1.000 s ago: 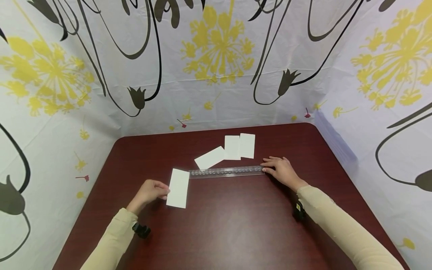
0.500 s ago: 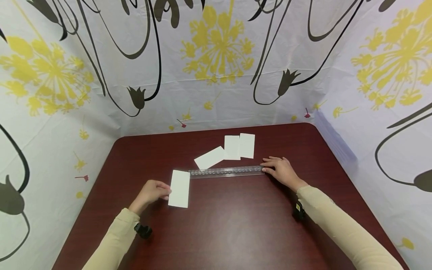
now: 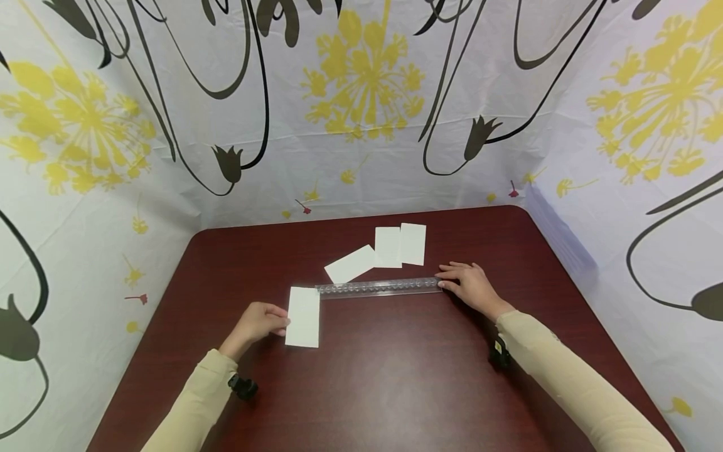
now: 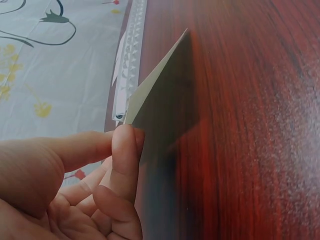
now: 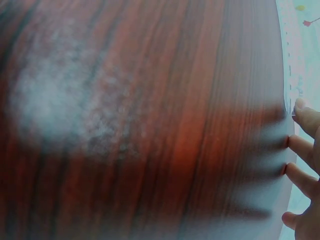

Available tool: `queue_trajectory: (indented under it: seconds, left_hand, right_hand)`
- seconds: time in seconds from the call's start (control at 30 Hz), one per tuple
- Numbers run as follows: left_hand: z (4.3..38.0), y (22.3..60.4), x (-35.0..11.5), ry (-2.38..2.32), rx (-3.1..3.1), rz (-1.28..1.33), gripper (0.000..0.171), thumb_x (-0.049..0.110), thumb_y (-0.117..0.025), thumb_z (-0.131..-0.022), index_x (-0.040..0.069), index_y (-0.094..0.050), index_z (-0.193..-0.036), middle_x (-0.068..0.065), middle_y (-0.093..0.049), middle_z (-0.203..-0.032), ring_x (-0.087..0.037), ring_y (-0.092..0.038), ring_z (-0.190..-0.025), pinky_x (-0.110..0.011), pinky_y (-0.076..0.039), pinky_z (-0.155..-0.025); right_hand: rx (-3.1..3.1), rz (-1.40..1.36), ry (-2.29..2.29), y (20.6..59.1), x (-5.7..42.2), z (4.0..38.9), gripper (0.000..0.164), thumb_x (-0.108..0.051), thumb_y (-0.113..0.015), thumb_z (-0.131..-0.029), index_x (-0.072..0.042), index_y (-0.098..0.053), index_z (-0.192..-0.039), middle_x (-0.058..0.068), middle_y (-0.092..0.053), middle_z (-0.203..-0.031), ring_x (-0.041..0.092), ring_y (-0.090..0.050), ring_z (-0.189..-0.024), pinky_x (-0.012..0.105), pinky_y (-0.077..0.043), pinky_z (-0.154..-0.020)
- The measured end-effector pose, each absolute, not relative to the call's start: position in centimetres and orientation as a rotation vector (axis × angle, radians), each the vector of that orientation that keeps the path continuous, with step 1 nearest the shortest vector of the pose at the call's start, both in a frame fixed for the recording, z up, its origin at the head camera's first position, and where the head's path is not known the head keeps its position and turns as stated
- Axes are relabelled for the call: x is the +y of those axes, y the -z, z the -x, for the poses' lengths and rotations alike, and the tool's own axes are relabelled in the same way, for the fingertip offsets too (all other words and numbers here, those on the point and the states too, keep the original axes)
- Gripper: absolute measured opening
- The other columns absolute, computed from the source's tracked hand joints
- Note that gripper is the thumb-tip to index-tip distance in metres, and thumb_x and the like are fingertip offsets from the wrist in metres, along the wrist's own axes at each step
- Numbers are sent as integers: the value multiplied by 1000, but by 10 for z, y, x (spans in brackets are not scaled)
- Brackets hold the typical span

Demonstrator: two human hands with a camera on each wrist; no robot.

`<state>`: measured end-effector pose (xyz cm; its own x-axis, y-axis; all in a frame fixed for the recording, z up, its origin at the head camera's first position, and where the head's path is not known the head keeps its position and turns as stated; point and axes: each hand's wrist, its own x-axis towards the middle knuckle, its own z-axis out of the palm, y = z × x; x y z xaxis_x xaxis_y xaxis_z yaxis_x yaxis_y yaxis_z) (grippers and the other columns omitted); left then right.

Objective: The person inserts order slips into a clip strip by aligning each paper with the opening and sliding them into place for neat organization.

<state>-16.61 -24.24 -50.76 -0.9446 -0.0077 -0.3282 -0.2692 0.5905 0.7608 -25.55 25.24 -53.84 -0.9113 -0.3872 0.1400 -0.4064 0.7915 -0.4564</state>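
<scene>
My left hand (image 3: 261,321) pinches the left edge of a white card (image 3: 302,317) between thumb and fingertips. In the left wrist view the card (image 4: 162,82) stands tilted off the tabletop, with its shadowed face towards the table. Its upper right corner meets the left end of a long clear plastic strip (image 3: 381,288) with a patterned ridge. At the strip's other end, my right hand (image 3: 470,286) rests with its fingers spread and fairly straight. The right wrist view shows the thumb touching the strip's end (image 5: 289,95); the hand is partly cut off there.
Behind the strip lie a slanted white card (image 3: 350,264) and two upright ones, a left card (image 3: 388,247) and a right card (image 3: 413,244). The slanted card's corner reaches the strip. Patterned cloth (image 3: 361,163) surrounds the dark red table (image 3: 384,376).
My left hand has shifted slightly to the right with the white card, and the card has turned a little straighter. My right hand and the plastic strip have stayed in place.
</scene>
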Motion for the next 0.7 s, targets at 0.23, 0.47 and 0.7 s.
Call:
queue_trajectory:
  seconds: [0.23, 0.47, 0.7]
  left_hand:
    - [167, 508, -240, -1268, 2535, 239, 23, 14, -74, -87, -3, -72, -101, -9, -76, -76, -12, -71, -66, -26, -48, -62]
    - [165, 508, -236, -1256, 2544, 249, 22, 14, -73, -87, -3, -72, -100, -9, -76, -75, -12, -71, -65, -25, -48, -60]
    - [164, 507, -235, -1246, 2547, 259, 21, 13, -73, -86, -3, -72, -99, -10, -76, -75, -13, -71, -63, -25, -50, -61]
  right_hand:
    - [-2934, -648, -775, 539, 252, 255, 35, -25, -67, -94, -13, -69, -127, 13, -59, -142, 39, -45, -140, 72, -17, -115]
    - [-2933, -648, -779, 539, 253, 255, 35, -24, -67, -94, -13, -69, -127, 14, -59, -142, 39, -45, -140, 72, -17, -115]
    - [-2931, -645, -785, 540, 253, 256, 35, -24, -67, -94, -13, -69, -127, 14, -59, -142, 39, -45, -140, 73, -16, -115]
